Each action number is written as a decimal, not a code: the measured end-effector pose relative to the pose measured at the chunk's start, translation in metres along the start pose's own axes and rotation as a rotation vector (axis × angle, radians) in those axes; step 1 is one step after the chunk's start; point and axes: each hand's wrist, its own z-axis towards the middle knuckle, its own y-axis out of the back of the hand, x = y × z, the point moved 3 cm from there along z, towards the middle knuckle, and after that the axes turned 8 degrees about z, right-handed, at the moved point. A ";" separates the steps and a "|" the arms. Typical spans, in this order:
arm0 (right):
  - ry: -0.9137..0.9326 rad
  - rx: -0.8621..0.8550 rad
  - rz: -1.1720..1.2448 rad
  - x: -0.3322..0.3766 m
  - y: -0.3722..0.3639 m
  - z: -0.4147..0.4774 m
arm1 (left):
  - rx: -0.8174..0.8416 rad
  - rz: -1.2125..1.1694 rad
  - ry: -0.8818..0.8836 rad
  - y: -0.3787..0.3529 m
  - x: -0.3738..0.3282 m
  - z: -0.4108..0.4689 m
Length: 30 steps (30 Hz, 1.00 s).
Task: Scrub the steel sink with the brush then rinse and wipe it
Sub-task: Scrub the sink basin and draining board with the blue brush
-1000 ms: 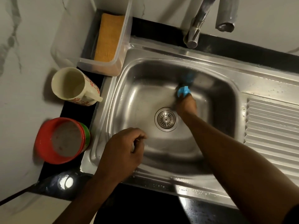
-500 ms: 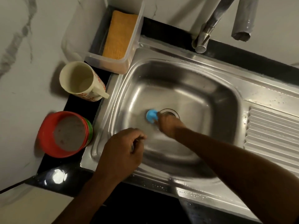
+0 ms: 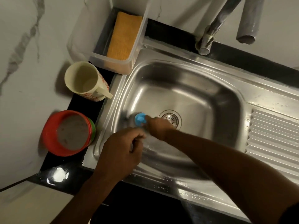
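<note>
Seeing the brush (image 3: 140, 119) down on the floor of the sink (image 3: 186, 94), left of the drain (image 3: 171, 118) and near the basin's left wall. Only its blue head shows. The bristle side is a dark blur against the steel.

My right hand (image 3: 159, 126) has it, fingers clamped round the handle end, which the hand hides. The right forearm comes in from the lower right, across the near rim.

My left hand (image 3: 119, 152) sits over the near-left corner of the basin, just beside the right hand. Its fingers are curled in together with the thumb against them. I can't tell whether they clamp on anything.

Droplets lie along the sink's near rim. The ribbed draining board (image 3: 273, 139) is right of the basin, and the tap (image 3: 208, 38) stands at the back rim.

On the black counter (image 3: 77, 105), left of the sink:
- A red tub (image 3: 68, 133) is nearest me, open, with something grey inside.
- A cream mug (image 3: 84, 78) is behind it, handle toward the sink.
- A clear plastic box (image 3: 113, 65) sits in the back corner, just beside the sink's rear-left corner, with an orange sponge (image 3: 124, 36) inside.

A white marble wall (image 3: 24, 62) runs along the left.
</note>
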 end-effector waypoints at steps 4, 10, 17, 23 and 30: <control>-0.217 -0.300 0.232 -0.026 0.066 0.051 | 0.002 0.008 0.041 0.000 0.006 -0.004; -0.113 -0.198 0.292 0.008 0.010 0.040 | -0.009 0.026 0.057 0.001 0.008 -0.006; 0.016 0.117 -0.058 -0.040 -0.015 -0.028 | -0.008 0.053 0.013 0.005 0.005 -0.003; -0.202 -0.250 0.083 -0.072 0.053 0.011 | -0.008 0.016 0.037 0.002 0.012 -0.007; 0.006 0.119 0.075 -0.005 -0.042 -0.035 | -0.027 0.058 0.008 0.005 0.003 -0.007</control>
